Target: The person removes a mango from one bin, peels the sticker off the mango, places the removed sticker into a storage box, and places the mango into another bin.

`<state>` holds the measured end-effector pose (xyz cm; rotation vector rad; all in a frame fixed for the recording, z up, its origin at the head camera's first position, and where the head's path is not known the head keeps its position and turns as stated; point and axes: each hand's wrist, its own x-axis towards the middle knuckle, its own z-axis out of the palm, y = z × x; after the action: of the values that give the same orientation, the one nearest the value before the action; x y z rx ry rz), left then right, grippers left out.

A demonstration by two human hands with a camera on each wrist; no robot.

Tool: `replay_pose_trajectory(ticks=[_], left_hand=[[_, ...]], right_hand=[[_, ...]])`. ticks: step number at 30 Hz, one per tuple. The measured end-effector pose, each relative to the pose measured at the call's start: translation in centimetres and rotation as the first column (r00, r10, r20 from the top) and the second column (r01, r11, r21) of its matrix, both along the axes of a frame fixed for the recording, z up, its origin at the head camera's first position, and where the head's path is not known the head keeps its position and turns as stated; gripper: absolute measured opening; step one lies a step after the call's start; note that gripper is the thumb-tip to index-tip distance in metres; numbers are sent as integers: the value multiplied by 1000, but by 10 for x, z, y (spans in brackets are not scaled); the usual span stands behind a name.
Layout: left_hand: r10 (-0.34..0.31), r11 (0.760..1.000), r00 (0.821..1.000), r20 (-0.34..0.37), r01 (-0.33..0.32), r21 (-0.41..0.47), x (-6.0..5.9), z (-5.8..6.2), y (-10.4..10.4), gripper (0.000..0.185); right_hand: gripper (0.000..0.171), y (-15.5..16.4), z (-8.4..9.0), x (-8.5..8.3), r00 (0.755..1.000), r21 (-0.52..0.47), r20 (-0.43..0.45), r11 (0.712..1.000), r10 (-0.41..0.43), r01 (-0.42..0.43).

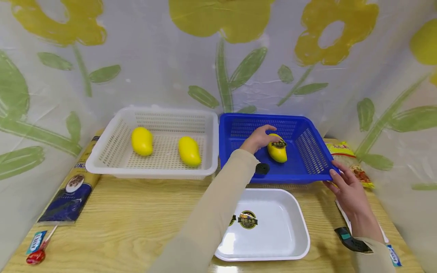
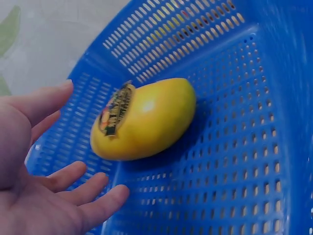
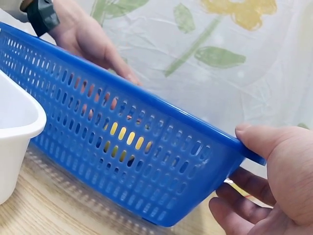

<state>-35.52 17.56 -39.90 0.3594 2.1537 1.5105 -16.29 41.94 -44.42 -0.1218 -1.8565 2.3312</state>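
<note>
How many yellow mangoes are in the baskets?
3. Two mangoes lie in the white basket; one stickered mango lies in the blue basket, beside the left hand. None seems hidden.

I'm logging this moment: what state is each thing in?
Left hand: open, fingers beside the stickered mango, not gripping.
Right hand: pinching the blue basket's corner.
Stickered mango: lying in the blue basket.
White basket: holds two mangoes.
White tray: holds only stickers.

Clearance around the blue basket

Blue basket [image 1: 308,151] walls enclose the mango [image 1: 277,150] on all sides; access from above only. White tray [image 1: 293,223] blocks the near side, white basket [image 1: 112,151] the left.
</note>
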Motion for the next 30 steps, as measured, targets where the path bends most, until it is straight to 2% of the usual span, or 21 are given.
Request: replay_pose_trajectory(ticks=[4,9,13,19,23,30], left_hand=[[-30,999,998,61,29,17,-1,-7,3,49],[-62,998,996,66,61,15,-2,-14,9,50],[-107,993,993,49,109,-40,-4,-18,14,50],[-162,976,986,35,165,-144,-5,-20,21,47],[-180,975,983,46,185,-124,-3,-21,23,48],[-162,981,983,91,170,-96,0,-18,27,48]], right_hand=[[47,-1,0,-3,1000,24,12,1000,-7,7],[50,-2,0,-4,999,65,41,998,-26,24],[51,0,0,-2,996,107,73,993,-49,41],[55,2,1,-1,994,116,97,992,-58,47],[55,2,2,-1,993,131,101,990,-64,50],[57,2,2,-1,990,172,112,983,-83,63]])
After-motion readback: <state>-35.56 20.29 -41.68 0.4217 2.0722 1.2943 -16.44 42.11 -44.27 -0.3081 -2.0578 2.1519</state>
